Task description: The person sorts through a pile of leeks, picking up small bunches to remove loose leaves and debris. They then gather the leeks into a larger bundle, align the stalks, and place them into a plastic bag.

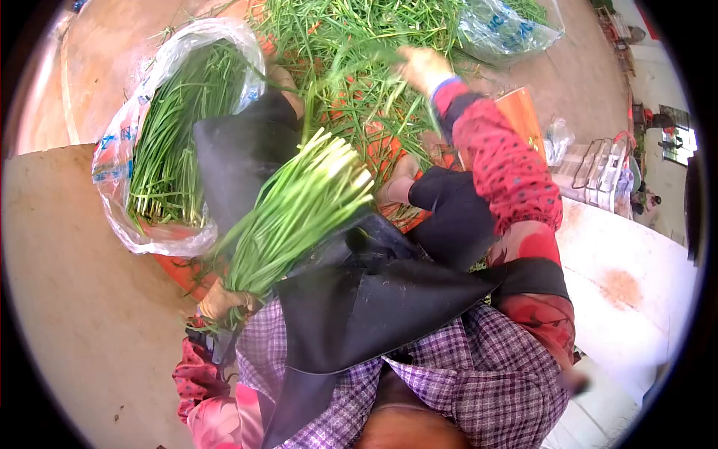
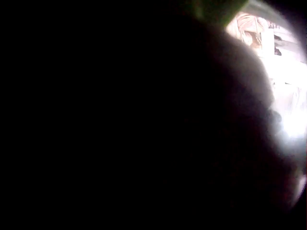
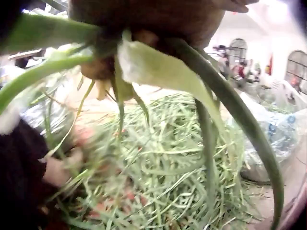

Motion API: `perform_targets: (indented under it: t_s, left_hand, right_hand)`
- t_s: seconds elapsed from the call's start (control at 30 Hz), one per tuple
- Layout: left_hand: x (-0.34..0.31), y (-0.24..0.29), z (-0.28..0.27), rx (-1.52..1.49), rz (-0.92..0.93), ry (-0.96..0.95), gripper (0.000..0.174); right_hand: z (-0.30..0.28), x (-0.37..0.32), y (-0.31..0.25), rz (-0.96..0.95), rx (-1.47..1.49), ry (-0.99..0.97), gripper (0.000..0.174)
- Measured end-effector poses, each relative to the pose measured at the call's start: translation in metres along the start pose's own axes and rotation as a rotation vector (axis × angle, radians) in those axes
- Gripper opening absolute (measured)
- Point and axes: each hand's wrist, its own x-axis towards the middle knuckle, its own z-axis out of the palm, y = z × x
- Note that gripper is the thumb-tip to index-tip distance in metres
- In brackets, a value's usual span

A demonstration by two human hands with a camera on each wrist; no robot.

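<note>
My left hand (image 1: 224,301) grips a thick bundle of garlic chives (image 1: 295,213) low by its leafy end, against the lap. The pale cut ends of the bundle point up and away. In the head view my right hand (image 1: 425,69) is out over a loose heap of green leaves (image 1: 351,30). The right wrist view shows that hand's fingers curled round a few long chive leaves (image 3: 249,129), which droop over the heap. Most of the left wrist view is dark, so the left fingers are hidden there.
On the left, a clear plastic bag (image 1: 123,224) holds chives laid lengthwise. Another plastic bag (image 1: 501,30) lies beyond the heap. A dark apron (image 1: 374,307) covers the lap, with the legs spread around the heap. A white surface (image 1: 621,277) is at the right.
</note>
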Motion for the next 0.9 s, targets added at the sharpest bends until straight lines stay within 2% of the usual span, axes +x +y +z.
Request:
perform_targets:
  t_s: [0.03, 0.07, 0.1, 0.17, 0.2, 0.23, 0.27, 0.3, 0.33, 0.37, 0.43, 0.47, 0.5, 0.57, 0.6, 0.63, 0.67, 0.7, 0.77, 0.83, 0.87, 0.9]
  left_hand:
    - [0.003, -0.01, -0.009, 0.013, 0.003, -0.071, 0.045]
    - [0.001, -0.004, -0.002, -0.041, 0.055, -0.05, 0.043]
    - [0.0, 0.004, 0.008, -0.12, 0.07, -0.012, 0.042]
    - [0.0, 0.013, 0.015, -0.179, 0.102, -0.02, 0.043]
    - [0.003, 0.01, 0.012, -0.163, 0.111, -0.033, 0.043]
    - [0.007, 0.004, 0.006, -0.145, 0.113, -0.048, 0.043]
    - [0.008, 0.001, 0.003, -0.125, 0.117, -0.064, 0.044]
    - [0.007, 0.006, 0.003, -0.176, 0.117, -0.078, 0.044]
    - [0.004, 0.016, 0.005, -0.228, 0.116, -0.087, 0.044]
    - [0.004, 0.024, 0.005, -0.282, 0.113, -0.092, 0.044]
    - [0.01, 0.014, 0.002, -0.45, 0.454, -0.181, 0.033]
    - [0.014, 0.009, 0.001, -0.542, 0.617, -0.249, 0.03]
    - [0.012, 0.005, -0.008, -0.543, 0.517, -0.161, 0.027]
    - [0.009, 0.03, 0.005, -0.503, 0.342, -0.017, 0.029]
    - [0.014, 0.012, -0.003, -0.544, 0.355, -0.014, 0.031]
    - [0.018, -0.007, -0.01, -0.586, 0.365, -0.012, 0.034]
    - [0.013, 0.014, 0.005, -0.49, 0.332, 0.009, 0.036]
    - [0.015, 0.007, -0.001, -0.456, 0.329, -0.043, 0.037]
    - [0.023, -0.019, -0.028, -0.38, 0.314, -0.148, 0.039]
    - [0.03, -0.027, -0.034, -0.382, 0.297, -0.161, 0.038]
    - [0.029, -0.02, -0.028, -0.373, 0.329, -0.158, 0.038]
    - [0.029, -0.016, -0.024, -0.363, 0.36, -0.156, 0.038]
  right_hand:
    - [-0.016, 0.008, 0.011, 0.089, -0.017, 0.014, 0.052]
    - [-0.027, 0.014, 0.018, 0.192, -0.152, -0.138, 0.066]
    - [-0.015, 0.025, 0.034, 0.258, -0.304, -0.225, 0.072]
    - [-0.013, 0.009, -0.001, 0.251, -0.285, -0.303, 0.075]
    - [0.003, -0.005, -0.018, 0.029, -0.179, -0.267, 0.074]
    - [0.044, -0.014, -0.019, -0.208, 0.257, -0.204, 0.07]
    - [0.035, -0.037, -0.057, 0.003, 0.88, -0.682, 0.072]
    - [0.075, -0.04, -0.064, 0.064, 1.312, -0.876, 0.071]
    - [0.105, -0.043, -0.072, -0.086, 1.536, -0.741, 0.063]
    - [0.105, -0.052, -0.091, -0.186, 1.757, -0.683, 0.05]
    - [0.078, -0.056, -0.098, -0.05, 1.765, -0.711, 0.044]
    - [0.076, -0.046, -0.097, -0.216, 1.674, -0.85, 0.033]
    - [0.078, -0.053, -0.098, -0.22, 1.687, -0.78, 0.025]
    - [0.076, -0.053, -0.093, -0.089, 1.769, -0.676, 0.024]
    - [0.072, -0.047, -0.084, 0.03, 1.853, -0.609, 0.023]
    - [0.095, -0.026, -0.053, -0.137, 2.07, -0.732, 0.02]
    - [0.085, -0.028, -0.039, 0.016, 2.243, -0.577, 0.018]
    - [0.088, -0.02, -0.017, 0.09, 2.26, -0.467, 0.016]
    - [0.05, -0.035, -0.014, 0.267, 1.782, -0.208, 0.016]
    - [-0.01, -0.055, -0.058, 0.135, 1.558, -0.049, 0.015]
    - [-0.022, -0.061, -0.082, 0.076, 1.446, 0.028, 0.015]
    - [-0.018, -0.06, -0.102, -0.14, 1.367, 0.102, 0.017]
